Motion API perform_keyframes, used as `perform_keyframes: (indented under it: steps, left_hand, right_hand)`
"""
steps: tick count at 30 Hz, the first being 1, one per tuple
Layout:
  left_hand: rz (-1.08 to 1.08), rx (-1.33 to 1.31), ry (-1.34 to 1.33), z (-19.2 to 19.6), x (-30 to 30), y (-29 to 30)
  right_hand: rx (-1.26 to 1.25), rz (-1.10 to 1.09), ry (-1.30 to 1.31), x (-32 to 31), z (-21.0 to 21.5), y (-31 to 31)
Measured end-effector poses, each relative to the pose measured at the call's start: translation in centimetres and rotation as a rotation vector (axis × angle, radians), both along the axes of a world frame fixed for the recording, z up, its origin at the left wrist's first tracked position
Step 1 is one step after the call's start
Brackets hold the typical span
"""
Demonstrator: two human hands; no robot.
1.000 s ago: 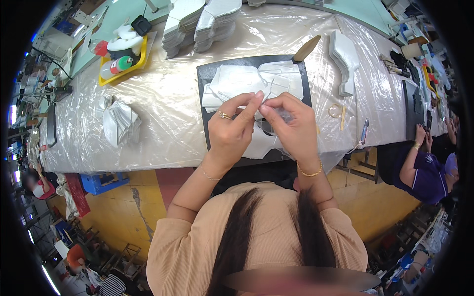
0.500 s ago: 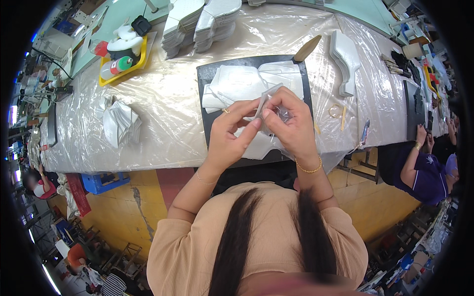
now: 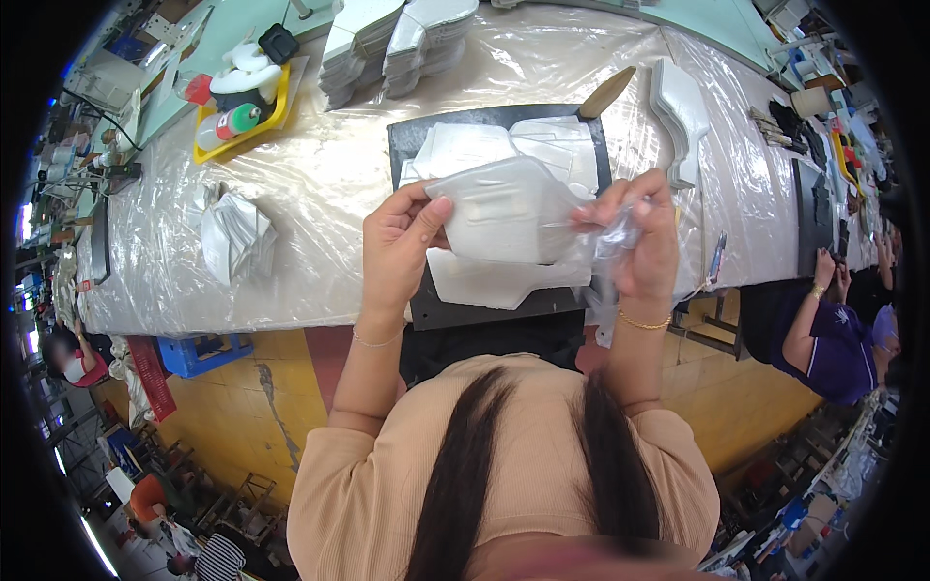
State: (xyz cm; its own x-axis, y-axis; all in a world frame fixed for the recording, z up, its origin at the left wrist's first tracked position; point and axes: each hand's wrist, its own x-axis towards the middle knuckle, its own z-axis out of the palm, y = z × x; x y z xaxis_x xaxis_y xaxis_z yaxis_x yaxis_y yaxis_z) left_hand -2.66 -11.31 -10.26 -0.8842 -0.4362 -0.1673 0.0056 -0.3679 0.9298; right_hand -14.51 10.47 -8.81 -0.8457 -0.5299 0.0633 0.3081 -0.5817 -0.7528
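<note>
My left hand pinches the left edge of a white shaped panel, held up above the board. At its right side my right hand grips a clear plastic film, which stretches away from the panel; those fingers are slightly blurred. Beneath lies a black board on the plastic-covered table. More white cut pieces lie spread on the board, and one white piece shows below the held panel.
A wooden-handled tool rests at the board's far right corner. Stacks of white pieces stand at the back, with another stack to the right. A yellow tray with bottles and a crumpled white bundle are on the left.
My hands have moved apart, the left one leftward and the right one rightward. The panel now faces up broadly, and the clear film is drawn out from its right side.
</note>
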Motion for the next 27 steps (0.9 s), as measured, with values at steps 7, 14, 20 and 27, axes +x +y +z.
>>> perform_keyframes:
  steps: [7,14,20,27]
  left_hand:
    - [-0.015,-0.025,-0.091,-1.4,2.4,-1.1]
    - [-0.247,0.110,-0.287,-3.6,4.5,-0.1]
    - [-0.285,0.098,-0.321,-5.1,4.6,0.2]
    - [-0.245,-0.051,-0.420,-6.1,5.2,-1.5]
  right_hand:
    - [-0.204,-0.235,-0.160,-3.4,0.3,8.5]
    - [-0.013,-0.728,0.132,-4.4,2.4,17.4]
    - [0.249,-1.126,0.225,-3.6,3.3,17.9]
    - [0.147,-1.214,0.248,-4.5,4.7,21.5]
